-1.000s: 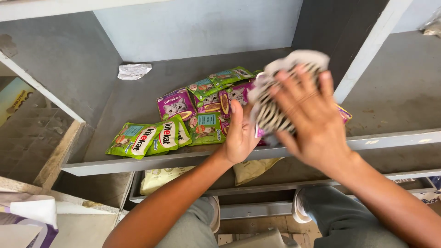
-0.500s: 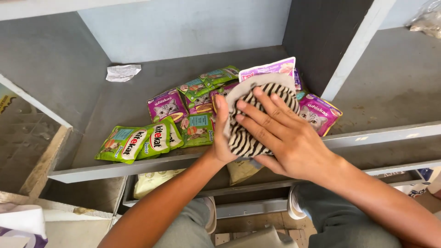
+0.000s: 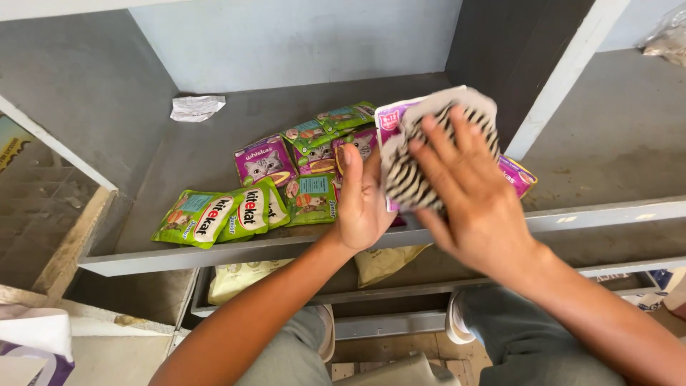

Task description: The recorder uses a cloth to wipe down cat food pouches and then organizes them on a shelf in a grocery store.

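My left hand (image 3: pixel 363 204) holds a purple pet-food pouch (image 3: pixel 390 119) upright above the front of a grey shelf (image 3: pixel 214 255). My right hand (image 3: pixel 475 204) presses a black-and-white striped cloth (image 3: pixel 404 179) flat against the pouch's face, covering most of it. On the shelf behind my hands lie several more pouches: green ones (image 3: pixel 214 214) at the front left, a purple one with a cat picture (image 3: pixel 263 159) and further green ones (image 3: pixel 336 121) behind. Another purple pouch (image 3: pixel 519 176) pokes out to the right of my right hand.
A crumpled white paper (image 3: pixel 196 107) lies at the back left of the shelf. A dark upright divider (image 3: pixel 514 64) closes the compartment on the right. Pale pouches (image 3: pixel 239 277) lie on the lower shelf. A white bag (image 3: pixel 36 336) sits at the bottom left.
My right hand has slid the striped cloth up and to the right across the pouch after moving down over it half a second ago. My left hand keeps its hold.
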